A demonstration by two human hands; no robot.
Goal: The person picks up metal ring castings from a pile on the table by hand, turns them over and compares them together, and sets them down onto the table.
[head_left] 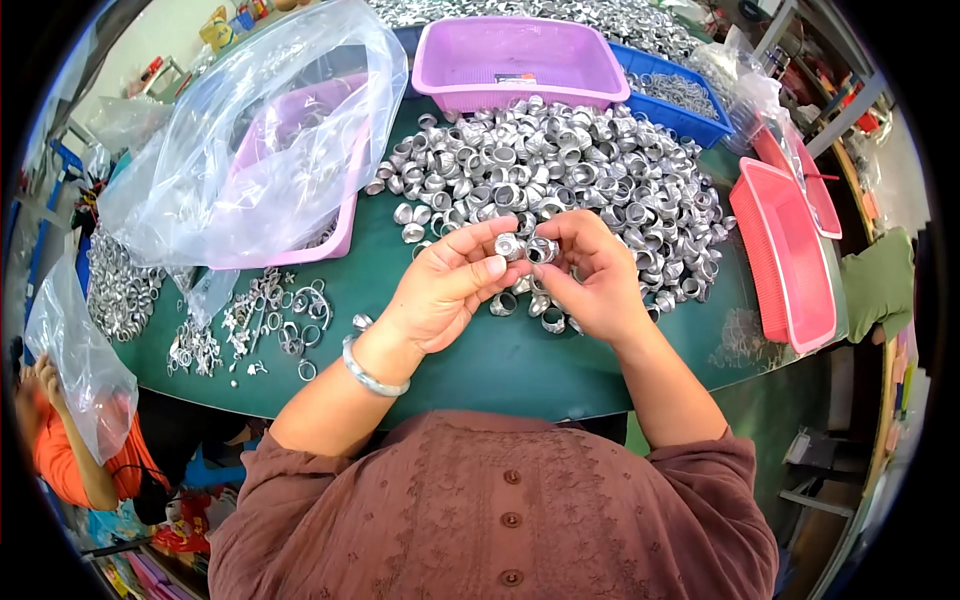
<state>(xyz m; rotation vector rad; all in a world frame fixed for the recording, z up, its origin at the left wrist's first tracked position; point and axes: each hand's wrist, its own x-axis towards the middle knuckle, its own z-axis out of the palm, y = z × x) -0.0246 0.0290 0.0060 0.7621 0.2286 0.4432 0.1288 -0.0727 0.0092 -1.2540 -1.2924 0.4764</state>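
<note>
Over the near edge of a large heap of silver metal rings (pixel 560 160), my two hands meet fingertip to fingertip. My left hand (pixel 452 275), with a pale bangle (pixel 372 372) on its wrist, pinches one silver ring (pixel 508 246) between thumb and fingers. A second silver ring (pixel 541 249) is pinched by my right hand (pixel 592 275), right beside the first; whether the two touch I cannot tell. Several loose rings lie on the green table (pixel 470 372) just under my fingers.
Beyond the heap stands a purple basket (pixel 520 98), with a blue tray (pixel 690 125) of thin metal pieces beside it. Clear plastic (pixel 260 150) drapes over another purple basket (pixel 345 235) at left. A pink basket (pixel 770 250) stands right. Small jewelry pieces (pixel 265 310) lie left; a co-worker's orange sleeve (pixel 65 450) shows beyond.
</note>
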